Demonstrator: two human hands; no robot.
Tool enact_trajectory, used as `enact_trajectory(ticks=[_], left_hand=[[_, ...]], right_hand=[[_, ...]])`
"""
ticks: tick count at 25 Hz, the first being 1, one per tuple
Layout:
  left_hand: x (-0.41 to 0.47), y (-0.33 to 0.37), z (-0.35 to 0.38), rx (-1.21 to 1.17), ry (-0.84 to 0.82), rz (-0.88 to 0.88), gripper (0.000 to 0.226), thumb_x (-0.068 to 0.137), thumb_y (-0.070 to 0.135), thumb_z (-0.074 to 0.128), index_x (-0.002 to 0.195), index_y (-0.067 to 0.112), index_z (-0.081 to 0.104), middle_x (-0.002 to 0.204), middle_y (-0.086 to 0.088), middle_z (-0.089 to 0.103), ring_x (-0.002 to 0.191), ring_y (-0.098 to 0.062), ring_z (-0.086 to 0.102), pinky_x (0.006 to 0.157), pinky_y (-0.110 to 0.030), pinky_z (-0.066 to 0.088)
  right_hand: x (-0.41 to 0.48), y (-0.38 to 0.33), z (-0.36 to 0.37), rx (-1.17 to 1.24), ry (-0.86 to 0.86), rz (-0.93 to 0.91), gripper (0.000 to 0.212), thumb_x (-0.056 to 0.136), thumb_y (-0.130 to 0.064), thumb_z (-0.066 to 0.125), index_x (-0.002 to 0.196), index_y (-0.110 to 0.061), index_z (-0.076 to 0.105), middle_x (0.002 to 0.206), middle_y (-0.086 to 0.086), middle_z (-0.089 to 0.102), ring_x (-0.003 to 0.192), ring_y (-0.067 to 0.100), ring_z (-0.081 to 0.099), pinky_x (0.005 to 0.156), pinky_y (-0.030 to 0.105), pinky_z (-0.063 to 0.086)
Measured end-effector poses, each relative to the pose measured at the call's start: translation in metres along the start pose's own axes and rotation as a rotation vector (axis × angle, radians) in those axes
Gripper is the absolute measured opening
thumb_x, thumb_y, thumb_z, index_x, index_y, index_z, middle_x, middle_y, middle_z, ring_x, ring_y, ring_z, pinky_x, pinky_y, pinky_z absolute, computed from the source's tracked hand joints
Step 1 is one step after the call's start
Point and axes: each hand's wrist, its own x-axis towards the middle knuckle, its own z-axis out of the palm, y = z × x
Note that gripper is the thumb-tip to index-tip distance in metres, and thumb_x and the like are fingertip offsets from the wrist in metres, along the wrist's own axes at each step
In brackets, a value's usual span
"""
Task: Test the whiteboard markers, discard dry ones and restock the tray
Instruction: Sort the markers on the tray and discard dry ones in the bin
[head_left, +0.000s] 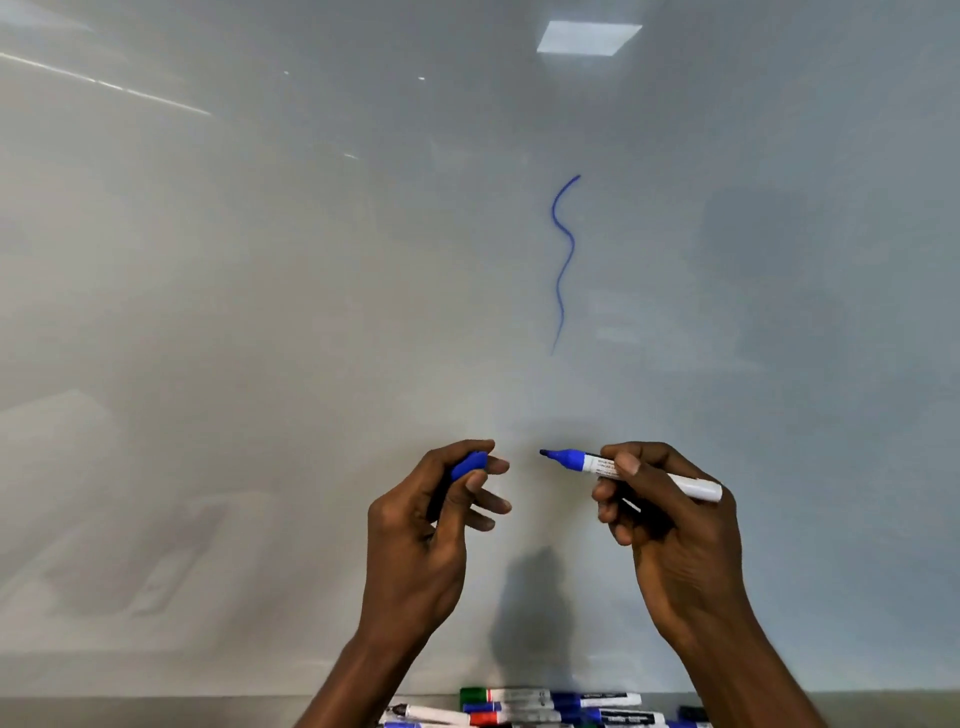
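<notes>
The blue marker (631, 470) is uncapped, white-barrelled, lying almost level before the whiteboard (260, 312), tip pointing left; the right hand (670, 525) pinches its barrel; the left hand (436, 525) curls around the blue cap (469, 464); a wavy blue line (563, 260) marks the board above

Your left hand (415, 525) holds the cap (470, 464) just left of the marker (592, 462) in your right hand (670, 525). Both are before the whiteboard (260, 260); the line (563, 260) above, loose markers (545, 709) below.
</notes>
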Motion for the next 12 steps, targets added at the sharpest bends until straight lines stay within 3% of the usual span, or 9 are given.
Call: enact_trajectory(ticks=[2,6,12], left_hand=[[-0.012,-0.004,0.000,-0.004,-0.036,-0.041,0.025,0.109,0.013,0.053,0.127,0.017,0.071,0.106,-0.003,0.081,0.074,-0.032,0.080,0.065,-0.036,0.063],[-0.026,-0.008,-0.004,-0.019,-0.078,-0.094,0.028,0.108,0.018,0.051,0.130,0.019,0.069,0.105,-0.002,0.080,0.070,-0.032,0.079,0.063,-0.045,0.065],[-0.039,-0.007,-0.009,-0.015,-0.142,-0.098,0.025,0.110,0.016,0.053,0.129,0.021,0.070,0.104,-0.002,0.081,0.070,-0.031,0.079,0.063,-0.040,0.064]], right_hand=[[-0.005,0.004,0.002,-0.021,-0.019,-0.002,0.045,0.067,-0.041,0.090,0.089,-0.005,0.079,0.071,0.023,0.067,0.057,0.028,0.059,0.045,0.025,0.044],[-0.014,0.013,0.005,-0.049,-0.036,-0.007,0.018,0.082,-0.023,0.072,0.087,-0.009,0.081,0.071,0.024,0.069,0.057,0.031,0.061,0.046,0.027,0.048],[-0.019,0.026,0.005,-0.138,-0.076,0.012,0.021,0.086,-0.019,0.069,0.094,-0.002,0.078,0.074,0.025,0.071,0.058,0.031,0.064,0.049,0.027,0.051]])
